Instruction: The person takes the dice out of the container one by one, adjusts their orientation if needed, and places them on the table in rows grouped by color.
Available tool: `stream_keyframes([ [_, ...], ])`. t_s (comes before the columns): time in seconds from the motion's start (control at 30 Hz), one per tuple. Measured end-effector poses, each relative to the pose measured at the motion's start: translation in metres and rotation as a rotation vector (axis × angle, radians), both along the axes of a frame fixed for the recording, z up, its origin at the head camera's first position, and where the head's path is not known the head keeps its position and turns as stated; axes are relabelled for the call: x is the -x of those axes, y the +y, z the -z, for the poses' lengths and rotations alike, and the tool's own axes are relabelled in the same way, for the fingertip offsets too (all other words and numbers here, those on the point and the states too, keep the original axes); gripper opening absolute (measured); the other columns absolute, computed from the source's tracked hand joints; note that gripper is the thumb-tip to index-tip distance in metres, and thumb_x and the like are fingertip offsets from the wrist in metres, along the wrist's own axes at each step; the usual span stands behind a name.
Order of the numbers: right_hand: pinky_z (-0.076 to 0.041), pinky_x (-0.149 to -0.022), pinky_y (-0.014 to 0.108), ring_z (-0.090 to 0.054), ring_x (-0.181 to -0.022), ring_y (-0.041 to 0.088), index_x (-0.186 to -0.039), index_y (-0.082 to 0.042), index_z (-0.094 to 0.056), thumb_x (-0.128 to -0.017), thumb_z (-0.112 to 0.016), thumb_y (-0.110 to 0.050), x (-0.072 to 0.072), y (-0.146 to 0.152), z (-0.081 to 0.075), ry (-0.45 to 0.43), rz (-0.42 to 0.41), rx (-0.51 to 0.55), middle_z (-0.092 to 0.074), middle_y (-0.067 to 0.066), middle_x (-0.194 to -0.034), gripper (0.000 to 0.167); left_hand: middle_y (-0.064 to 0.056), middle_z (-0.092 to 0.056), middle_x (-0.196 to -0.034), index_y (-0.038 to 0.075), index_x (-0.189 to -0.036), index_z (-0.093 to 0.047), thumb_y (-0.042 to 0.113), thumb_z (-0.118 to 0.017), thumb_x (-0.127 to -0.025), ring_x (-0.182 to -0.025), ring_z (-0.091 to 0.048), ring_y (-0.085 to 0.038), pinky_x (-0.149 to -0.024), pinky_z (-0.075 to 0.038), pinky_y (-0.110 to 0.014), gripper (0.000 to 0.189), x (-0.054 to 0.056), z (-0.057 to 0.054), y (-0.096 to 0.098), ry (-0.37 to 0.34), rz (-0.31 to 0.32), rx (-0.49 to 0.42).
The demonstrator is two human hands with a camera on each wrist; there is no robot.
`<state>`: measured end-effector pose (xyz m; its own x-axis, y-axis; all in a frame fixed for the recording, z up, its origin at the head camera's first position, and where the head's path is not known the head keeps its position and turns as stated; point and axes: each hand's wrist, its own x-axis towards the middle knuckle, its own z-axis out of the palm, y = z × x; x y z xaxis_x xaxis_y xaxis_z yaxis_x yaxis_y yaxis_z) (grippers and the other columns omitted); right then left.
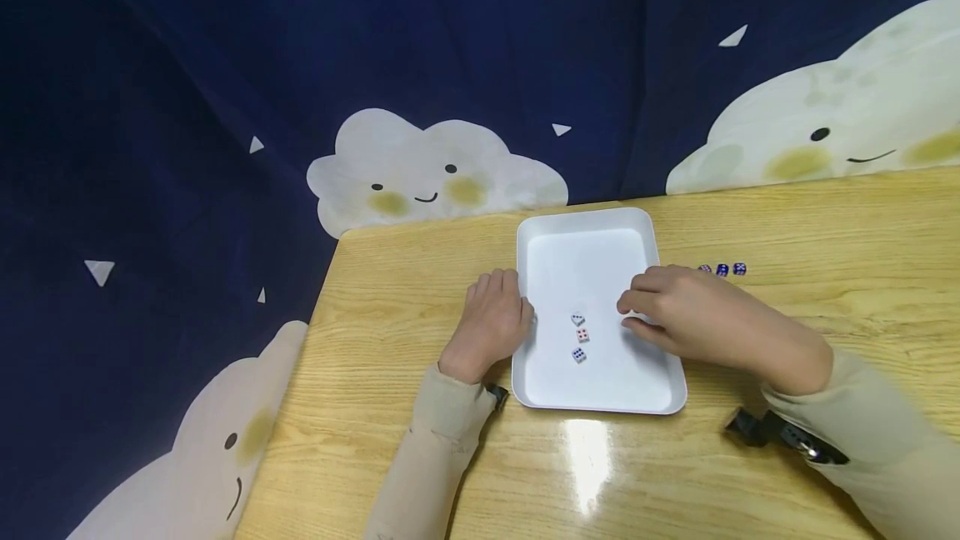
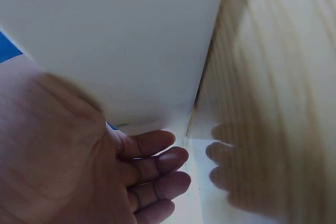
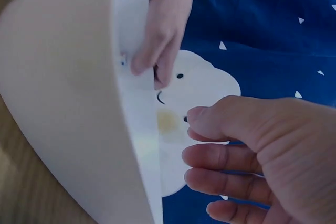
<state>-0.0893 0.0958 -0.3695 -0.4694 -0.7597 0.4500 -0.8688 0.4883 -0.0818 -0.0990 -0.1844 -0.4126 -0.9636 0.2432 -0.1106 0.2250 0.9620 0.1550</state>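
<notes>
A white rectangular tray (image 1: 585, 265) lies on the wooden table, with three white dice (image 1: 582, 336) in a short row on its floor. My left hand (image 1: 491, 319) holds the tray's left wall, thumb over the rim; in the left wrist view its fingers (image 2: 163, 187) bend along the outside of the wall. Over the tray's right side hovers my right hand (image 1: 667, 311). Its fingers (image 3: 226, 177) are loosely bent with the thumb a little apart, and nothing shows between them. Three blue and purple dice (image 1: 722, 270) lie on the table beyond the right wrist.
The wooden table (image 1: 390, 290) meets a dark blue curtain (image 1: 450, 40) with smiling clouds at its back and left edges. A black wrist device (image 1: 806, 440) sits under the right sleeve; a smaller black piece (image 1: 497, 396) shows at the left cuff.
</notes>
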Motion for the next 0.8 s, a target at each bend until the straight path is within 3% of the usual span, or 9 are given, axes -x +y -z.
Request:
stream_keyframes([
  [0.23, -0.053, -0.068, 0.034, -0.058, -0.072, 0.012, -0.09, -0.015, -0.071, -0.077, -0.085, -0.013, -0.004, -0.01, 0.007, -0.018, -0.037, -0.015, -0.063, -0.007, -0.081, 0.019, -0.007, -0.047, -0.099, 0.005, -0.111, -0.048, 0.025, -0.035, -0.105, -0.091, -0.04, -0.024, -0.083, -0.036, -0.033, 0.024, 0.0, 0.0, -0.001, 0.001, 0.003, -0.007],
  [0.5, -0.052, -0.068, 0.03, -0.056, -0.072, 0.009, -0.09, -0.016, -0.07, -0.08, -0.083, -0.015, -0.01, -0.021, 0.013, -0.021, -0.066, -0.038, -0.06, -0.008, -0.077, 0.016, -0.008, -0.048, -0.101, 0.004, -0.112, -0.048, 0.025, -0.036, -0.105, -0.092, -0.04, -0.025, -0.085, -0.037, -0.034, 0.025, 0.0, -0.001, -0.001, -0.002, 0.004, -0.014],
  [0.8, -0.054, -0.07, 0.032, -0.06, -0.073, 0.01, -0.096, -0.015, -0.074, -0.084, -0.08, -0.015, -0.013, -0.028, 0.018, -0.08, -0.079, -0.065, -0.065, -0.007, -0.079, 0.013, -0.008, -0.048, -0.099, 0.004, -0.11, -0.048, 0.025, -0.037, -0.104, -0.09, -0.04, -0.024, -0.084, -0.037, -0.034, 0.024, 0.0, -0.001, -0.001, 0.004, 0.006, -0.015],
])
